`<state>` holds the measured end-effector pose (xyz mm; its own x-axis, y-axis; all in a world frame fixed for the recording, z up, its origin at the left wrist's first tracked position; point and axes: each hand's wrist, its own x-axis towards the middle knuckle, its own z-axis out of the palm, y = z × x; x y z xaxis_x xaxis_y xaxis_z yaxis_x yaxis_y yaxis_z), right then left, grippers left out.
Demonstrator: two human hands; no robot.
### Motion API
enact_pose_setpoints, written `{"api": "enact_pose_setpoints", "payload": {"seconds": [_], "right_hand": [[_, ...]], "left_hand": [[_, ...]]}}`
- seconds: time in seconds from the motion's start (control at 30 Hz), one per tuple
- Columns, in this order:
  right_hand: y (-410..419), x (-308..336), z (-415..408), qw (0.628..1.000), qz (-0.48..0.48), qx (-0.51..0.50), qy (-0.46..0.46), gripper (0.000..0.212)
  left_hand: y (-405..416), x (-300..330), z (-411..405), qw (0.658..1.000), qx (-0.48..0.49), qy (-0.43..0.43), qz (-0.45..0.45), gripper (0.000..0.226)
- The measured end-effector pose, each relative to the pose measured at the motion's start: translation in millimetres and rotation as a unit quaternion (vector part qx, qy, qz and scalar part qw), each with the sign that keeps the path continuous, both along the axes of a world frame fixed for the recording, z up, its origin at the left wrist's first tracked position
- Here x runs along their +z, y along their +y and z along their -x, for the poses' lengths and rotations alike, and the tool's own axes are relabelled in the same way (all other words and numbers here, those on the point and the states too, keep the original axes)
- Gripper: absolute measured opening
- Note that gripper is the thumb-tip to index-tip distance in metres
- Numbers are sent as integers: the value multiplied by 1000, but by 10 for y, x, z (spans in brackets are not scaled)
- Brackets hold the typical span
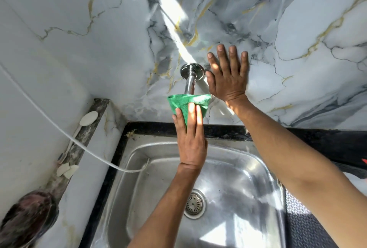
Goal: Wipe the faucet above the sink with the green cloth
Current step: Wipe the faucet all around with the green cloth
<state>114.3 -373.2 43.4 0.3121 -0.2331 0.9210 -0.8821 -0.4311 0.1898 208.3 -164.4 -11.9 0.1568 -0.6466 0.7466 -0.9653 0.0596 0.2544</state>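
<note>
Both arms reach up over the sink. The left hand clamps the green cloth around the faucet beneath its wall flange, cloth under its fingertips. Just right of the faucet, the right hand lies spread flat against the marble wall, holding nothing.

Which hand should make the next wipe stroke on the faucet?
Left. The left hand already presses the green cloth around the chrome faucet; the right hand lies flat and empty on the marble-patterned wall.

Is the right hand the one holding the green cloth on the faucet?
No. The left hand holds the green cloth around the faucet; the right hand lies flat on the wall.
</note>
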Motion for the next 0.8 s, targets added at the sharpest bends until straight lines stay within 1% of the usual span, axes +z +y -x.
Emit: {"api": "enact_pose_setpoints", "payload": {"seconds": [0.07, 0.1, 0.2, 0.27, 0.3, 0.33, 0.37, 0.4, 0.43, 0.47, 0.53, 0.57, 0.63, 0.67, 0.7, 0.73, 0.77, 0.8], "right_hand": [[79, 58, 28, 1000, -27, -1, 10, 70], [141, 81, 37, 999, -50, 1, 16, 70], [410, 177, 70, 986, -159, 11, 42, 70], [624, 317, 95, 973, -229, 24, 29, 71], [777, 393, 115, 963, -265, 45, 8, 69], [935, 443, 128, 947, -309, 86, -25, 64], [1118, 474, 156, 922, -355, 137, -68, 56], [1328, 495, 198, 887, -407, 183, -121, 47], [1547, 511, 241, 839, -462, 221, -184, 38], [1765, 525, 285, 776, -519, 254, -253, 35], [2191, 589, 364, 617, -623, 303, -374, 46], [2363, 608, 389, 535, -656, 334, -415, 53], [2650, 652, 411, 375, -680, 415, -474, 62], [2782, 709, 411, 308, -677, 446, -498, 64], [2900, 767, 408, 257, -672, 467, -515, 64], [2983, 817, 392, 229, -669, 477, -522, 60], [3043, 845, 376, 229, -669, 476, -523, 54], [3109, 872, 368, 255, -670, 465, -519, 47]], "left_hand": [[176, 38, 32, 999, 6, 0, -53, 100], [271, 67, 44, 997, 4, 2, -78, 105], [576, 162, 69, 987, -19, 39, -153, 109], [788, 232, 83, 973, -57, 102, -199, 106], [903, 293, 89, 963, -82, 147, -211, 105], [1002, 360, 85, 950, -105, 199, -214, 102], [1095, 439, 92, 938, -123, 252, -206, 98], [1179, 530, 102, 925, -138, 303, -184, 93], [1244, 628, 106, 913, -150, 347, -152, 85], [1291, 721, 103, 905, -159, 376, -119, 78], [1351, 909, 105, 900, -168, 394, -80, 72], [1359, 996, 104, 903, -173, 387, -73, 72], [1348, 1167, 110, 912, -187, 355, -87, 71], [1341, 1245, 113, 919, -191, 328, -110, 69], [1339, 1304, 116, 926, -187, 294, -141, 69], [1331, 1335, 118, 930, -180, 270, -173, 73], [1322, 1356, 115, 927, -177, 268, -196, 80], [1328, 1384, 103, 914, -180, 296, -211, 84]]}}
